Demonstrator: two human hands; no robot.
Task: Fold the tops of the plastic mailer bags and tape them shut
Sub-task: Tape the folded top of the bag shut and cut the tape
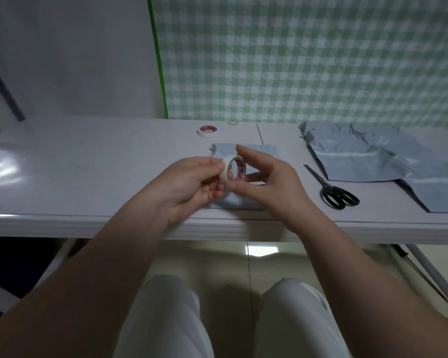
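**Tape roll held above the bag**

The left grip (192,182) grasps the white tape roll (224,174), which stands on edge with its hole turned rightward. The right grip (269,179) pinches the same roll, forefinger above and thumb below, likely hunting the loose end. The pale blue mailer bag (255,151) lies flat on the worktop (88,177) directly beneath both hands, running away from the person.

1. tape roll (232,169): cream, red print inside the core
2. second roll (208,131): white, red label too
3. mailer bags (367,161): pale grey-blue
4. scissors (339,196): all black
5. bench (88,177): glossy white
6. backdrop cloth (295,60): green-and-white check
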